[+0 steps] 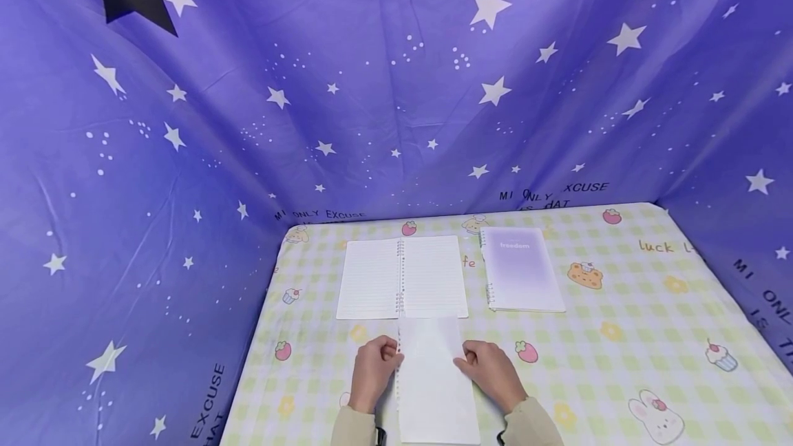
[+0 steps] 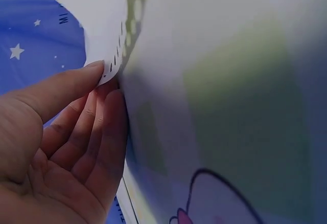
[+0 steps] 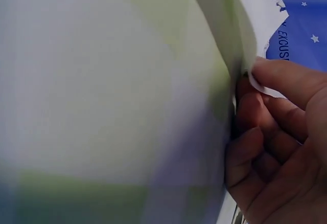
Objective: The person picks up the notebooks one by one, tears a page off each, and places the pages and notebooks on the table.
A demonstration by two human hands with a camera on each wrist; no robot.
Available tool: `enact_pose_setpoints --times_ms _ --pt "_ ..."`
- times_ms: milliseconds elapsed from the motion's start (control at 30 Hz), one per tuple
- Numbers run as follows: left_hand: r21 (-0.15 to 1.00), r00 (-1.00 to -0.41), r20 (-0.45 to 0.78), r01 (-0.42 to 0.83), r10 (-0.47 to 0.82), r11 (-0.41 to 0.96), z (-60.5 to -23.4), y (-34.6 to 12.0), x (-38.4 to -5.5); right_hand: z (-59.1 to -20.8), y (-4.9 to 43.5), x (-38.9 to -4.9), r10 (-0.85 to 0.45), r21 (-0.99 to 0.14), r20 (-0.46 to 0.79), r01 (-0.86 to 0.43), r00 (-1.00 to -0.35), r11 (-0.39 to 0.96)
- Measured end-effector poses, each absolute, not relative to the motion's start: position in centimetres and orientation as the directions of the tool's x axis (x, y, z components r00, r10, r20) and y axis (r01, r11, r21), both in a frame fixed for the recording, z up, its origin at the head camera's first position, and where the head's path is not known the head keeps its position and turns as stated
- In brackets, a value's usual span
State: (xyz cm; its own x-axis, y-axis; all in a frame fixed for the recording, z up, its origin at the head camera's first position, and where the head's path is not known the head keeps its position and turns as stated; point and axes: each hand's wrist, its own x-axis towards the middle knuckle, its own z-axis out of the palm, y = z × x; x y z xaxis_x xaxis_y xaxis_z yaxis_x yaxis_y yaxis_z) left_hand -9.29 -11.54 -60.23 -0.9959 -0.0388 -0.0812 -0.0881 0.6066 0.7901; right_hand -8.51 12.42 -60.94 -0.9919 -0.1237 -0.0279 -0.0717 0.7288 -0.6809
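A loose white sheet of paper (image 1: 434, 384), with punched holes down its left edge, lies between my hands at the near side of the table. My left hand (image 1: 375, 370) pinches its holed edge; in the left wrist view the thumb (image 2: 92, 73) presses on the paper from above. On the opposite edge, my right hand (image 1: 492, 372) pinches the sheet between thumb (image 3: 286, 78) and fingers, bending it up there. Just beyond lies an open ring-bound notebook (image 1: 368, 281) with lined pages, and the sheet's far end overlaps its lower edge.
A closed purple spiral notebook (image 1: 523, 277) marked "freedom" lies to the right of the open one. Both rest on a green checked tablecloth (image 1: 619, 363) with cartoon prints. Purple starry curtains (image 1: 384, 88) rise behind the table and along both sides.
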Motion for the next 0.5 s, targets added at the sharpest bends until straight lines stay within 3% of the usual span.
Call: enact_pose_setpoints --times_ms 500 --pt "0.729 -0.995 -0.072 -0.095 -0.061 0.678 -60.2 -11.2 -9.14 -60.95 12.31 -8.42 -0.104 -0.695 -0.044 -0.044 -0.994 0.717"
